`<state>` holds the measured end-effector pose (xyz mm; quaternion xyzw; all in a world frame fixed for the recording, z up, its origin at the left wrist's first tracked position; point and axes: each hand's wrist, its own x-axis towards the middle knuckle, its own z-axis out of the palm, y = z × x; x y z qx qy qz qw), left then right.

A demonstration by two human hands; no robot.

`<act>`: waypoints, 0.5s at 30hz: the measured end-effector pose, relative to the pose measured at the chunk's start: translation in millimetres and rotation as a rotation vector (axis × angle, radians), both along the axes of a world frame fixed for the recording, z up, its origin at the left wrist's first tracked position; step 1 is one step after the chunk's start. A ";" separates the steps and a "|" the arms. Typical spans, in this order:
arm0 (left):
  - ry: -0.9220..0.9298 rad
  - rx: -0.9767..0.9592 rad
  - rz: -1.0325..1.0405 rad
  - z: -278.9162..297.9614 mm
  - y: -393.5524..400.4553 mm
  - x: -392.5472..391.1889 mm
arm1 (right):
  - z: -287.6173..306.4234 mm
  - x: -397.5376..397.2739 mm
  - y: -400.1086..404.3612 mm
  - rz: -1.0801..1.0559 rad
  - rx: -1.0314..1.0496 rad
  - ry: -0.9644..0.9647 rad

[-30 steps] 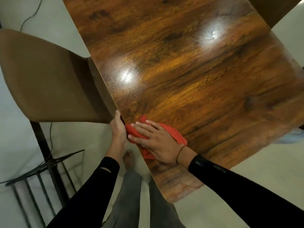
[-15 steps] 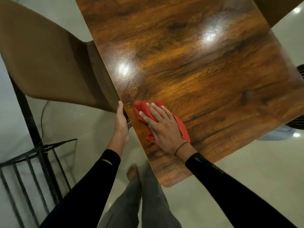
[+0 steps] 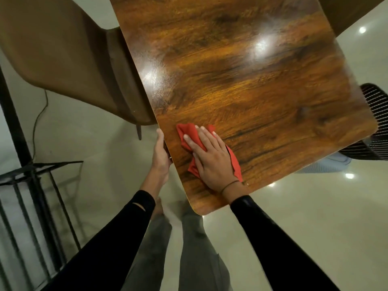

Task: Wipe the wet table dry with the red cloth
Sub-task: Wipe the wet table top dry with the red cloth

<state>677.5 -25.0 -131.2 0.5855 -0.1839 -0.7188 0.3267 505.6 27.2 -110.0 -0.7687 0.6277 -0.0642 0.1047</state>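
The glossy brown wooden table (image 3: 241,85) fills the middle and top of the view, its near corner pointing at me. A crumpled red cloth (image 3: 190,133) lies on the table close to its left edge. My right hand (image 3: 210,158) presses flat on the cloth with fingers spread, covering most of it. My left hand (image 3: 160,152) grips the table's left edge, thumb on top, fingers hidden under the edge.
A tan upholstered chair (image 3: 63,51) stands against the table's left side. A black metal frame (image 3: 31,181) is on the floor at lower left. A dark wire-mesh object (image 3: 375,122) sits past the table's right edge. My legs stand on the pale floor below.
My right hand has slid the red cloth away from the table's left edge, further onto the tabletop. My left hand keeps its hold on the edge. The camera view shifted.
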 end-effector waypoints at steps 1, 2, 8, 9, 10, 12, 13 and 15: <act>0.026 0.000 0.004 -1.2 3.7 -0.9 | 2.1 11.3 -3.4 -0.074 -0.009 0.001; 0.050 -0.002 0.006 -1.6 6.5 -1.2 | 3.9 22.7 -4.0 -0.128 -0.007 -0.002; 0.029 0.057 0.050 -1.6 29.8 -15.1 | 2.2 20.4 60.9 0.142 0.049 -0.054; 0.027 0.051 0.051 -1.5 34.9 -18.2 | -0.9 8.9 71.6 0.214 0.057 -0.052; 0.028 0.046 0.063 -0.2 39.4 -19.7 | -2.9 -2.3 78.0 0.278 0.060 -0.034; 0.026 0.043 0.090 0.4 41.7 -13.3 | -4.5 -18.5 75.7 0.387 0.055 0.015; 0.024 0.042 0.101 0.1 43.3 -11.8 | -4.7 -29.0 68.9 0.427 0.046 0.026; 0.056 0.042 0.095 -0.4 52.9 -15.3 | -4.7 -55.5 56.3 0.443 0.034 0.013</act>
